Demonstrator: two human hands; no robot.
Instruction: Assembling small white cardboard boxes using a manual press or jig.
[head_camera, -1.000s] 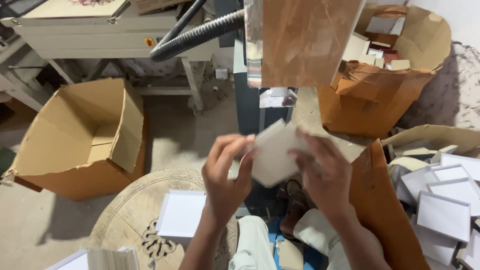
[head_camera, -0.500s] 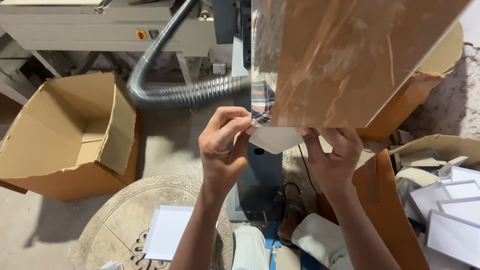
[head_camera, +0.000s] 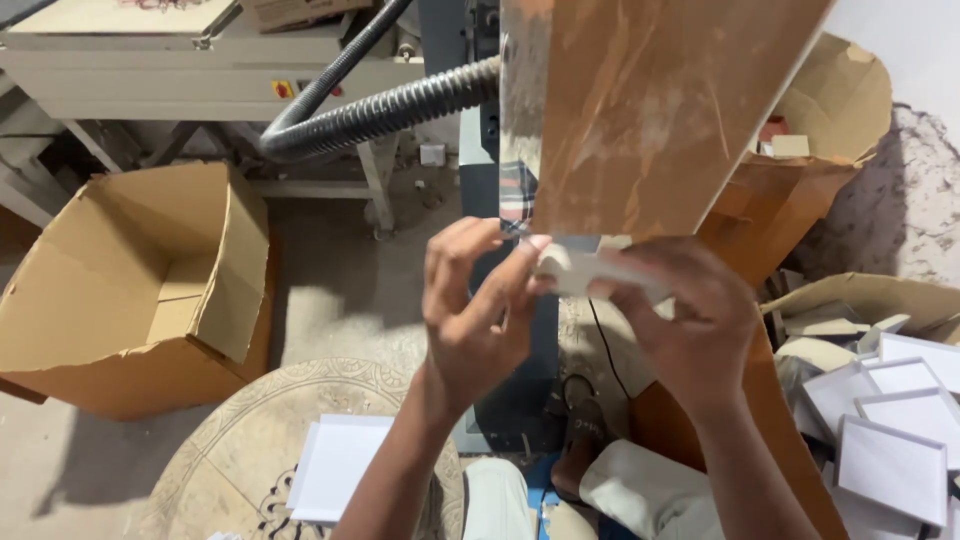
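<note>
In the head view, the left hand and right hand have risen from lap height and now press a small white box piece up under the lower edge of a brown board, so the piece seems to be meeting the machine. Both sets of fingers grasp it, pinching from opposite ends. A stack of white trays lies right, an open carton left.
</note>
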